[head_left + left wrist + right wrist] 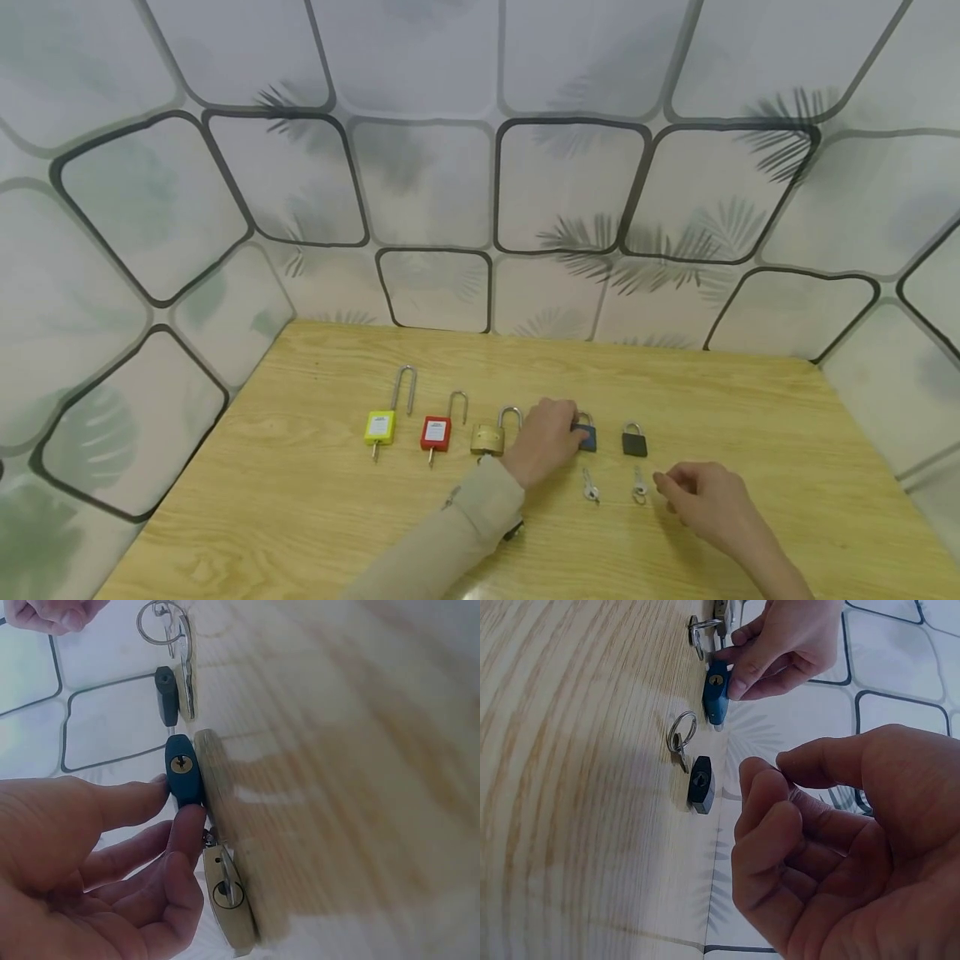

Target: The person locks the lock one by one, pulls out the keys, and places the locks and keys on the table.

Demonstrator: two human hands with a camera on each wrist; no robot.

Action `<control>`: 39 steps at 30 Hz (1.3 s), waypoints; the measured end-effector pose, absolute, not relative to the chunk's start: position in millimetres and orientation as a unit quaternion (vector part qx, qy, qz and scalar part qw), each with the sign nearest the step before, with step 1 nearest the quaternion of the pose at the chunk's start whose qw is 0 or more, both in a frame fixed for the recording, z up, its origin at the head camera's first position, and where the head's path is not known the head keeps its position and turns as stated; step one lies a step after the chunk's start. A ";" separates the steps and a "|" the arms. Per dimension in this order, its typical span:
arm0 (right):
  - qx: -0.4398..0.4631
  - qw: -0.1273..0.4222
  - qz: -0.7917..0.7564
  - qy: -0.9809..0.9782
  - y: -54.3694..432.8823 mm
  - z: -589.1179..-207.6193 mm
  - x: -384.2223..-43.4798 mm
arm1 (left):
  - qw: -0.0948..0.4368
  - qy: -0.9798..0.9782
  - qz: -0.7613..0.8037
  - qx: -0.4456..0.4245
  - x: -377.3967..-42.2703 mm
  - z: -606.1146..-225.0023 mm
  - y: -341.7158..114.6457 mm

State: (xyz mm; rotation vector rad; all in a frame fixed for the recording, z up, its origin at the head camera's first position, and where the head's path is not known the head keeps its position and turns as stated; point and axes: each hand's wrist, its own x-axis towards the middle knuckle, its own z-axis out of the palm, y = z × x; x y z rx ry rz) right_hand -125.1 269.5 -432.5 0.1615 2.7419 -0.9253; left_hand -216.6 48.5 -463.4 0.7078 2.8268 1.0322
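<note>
My left hand [546, 442] pinches the blue padlock [182, 771] between thumb and fingers; its keyhole faces the near side. The brass padlock [487, 439] stands just left of that hand, its shackle raised and a key in its keyhole. My right hand [708, 504] hovers at the right with loosely curled fingers, holding nothing. Nearest to it lie silver keys on a ring [640, 486], with a black padlock [634, 443] behind them. Another set of keys [590, 486] lies in front of the blue padlock.
A yellow padlock [379, 427] and a red padlock [436, 434] lie to the left, shackles raised and keys inserted. All rest on a wooden table [262, 517]. A patterned backdrop [435, 183] rises behind the table and at its sides.
</note>
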 end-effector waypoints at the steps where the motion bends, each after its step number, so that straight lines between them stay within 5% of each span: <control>1: 0.056 0.121 -0.316 0.939 269.5 -432.7 -125.4 | 0.025 0.915 0.333 0.229 -216.7 -463.3 48.7; 14: 0.060 0.126 -0.319 0.937 267.4 -434.3 -126.4 | 0.048 0.910 0.350 0.218 -215.7 -461.6 47.1; 24: 0.063 0.130 -0.324 0.935 266.8 -430.1 -126.6 | 0.055 0.943 0.289 0.153 -212.1 -437.0 0.7; 39: 0.062 0.138 -0.328 0.933 267.2 -435.7 -121.8 | 0.056 0.956 0.190 0.218 -195.9 -452.8 -8.5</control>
